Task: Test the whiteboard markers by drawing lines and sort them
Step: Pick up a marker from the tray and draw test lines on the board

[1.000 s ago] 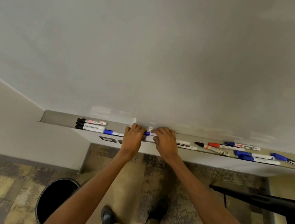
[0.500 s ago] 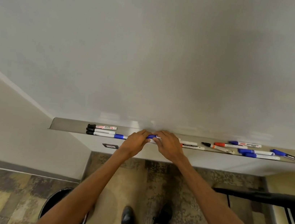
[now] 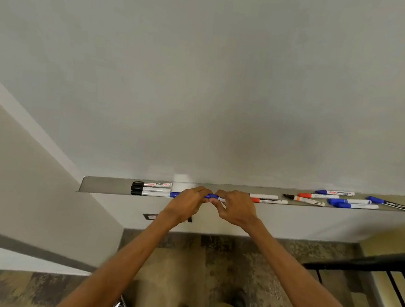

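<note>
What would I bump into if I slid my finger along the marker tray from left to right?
Three black-capped markers, left hand, blue marker that both hands grip, right hand, black-tipped marker with an orange band, blue-capped black marker at the far end.

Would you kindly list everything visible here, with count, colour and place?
Whiteboard: one, white, upper view.
Tray: one, grey, under the whiteboard.
Blue marker: one, blue, between both hands.
Left markers: three, black-capped, tray's left end.
Middle markers: two, one red-capped, beside the right hand.
Right markers: six, blue, red, black, tray's right end.
Floor: one, mottled brown-grey, below.
Furniture frame: one, black, lower right.
Left hand: one, grips the blue marker.
Right hand: one, grips the blue marker.
</note>
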